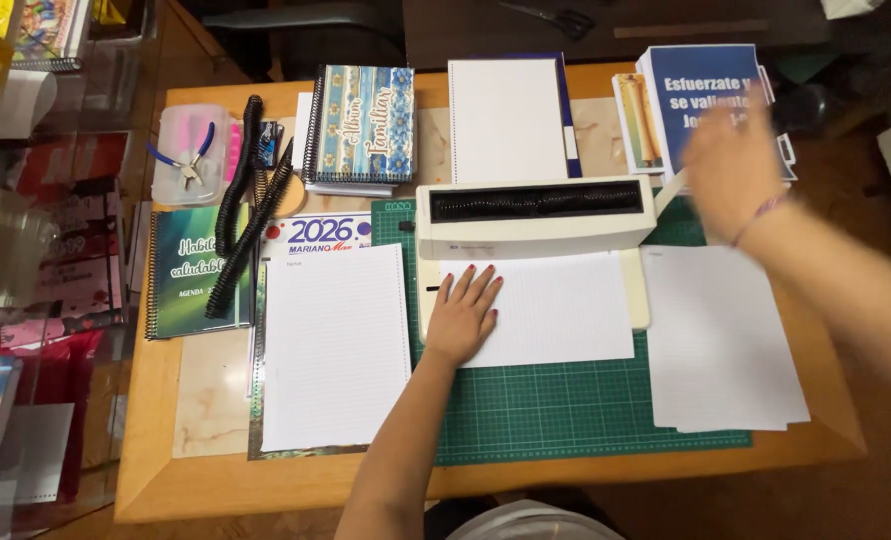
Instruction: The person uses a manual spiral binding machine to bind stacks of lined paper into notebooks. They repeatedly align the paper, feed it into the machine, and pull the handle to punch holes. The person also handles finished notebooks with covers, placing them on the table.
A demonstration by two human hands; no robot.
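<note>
We pressed our open left hand flat on the sheets in the binder; our blurred right hand, seemingly open, hovered by its lever.

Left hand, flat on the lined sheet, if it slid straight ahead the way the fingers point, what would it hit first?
Most likely the front edge of the cream binding machine. The left hand lies on the lined sheet, fingers pointing at it.
</note>
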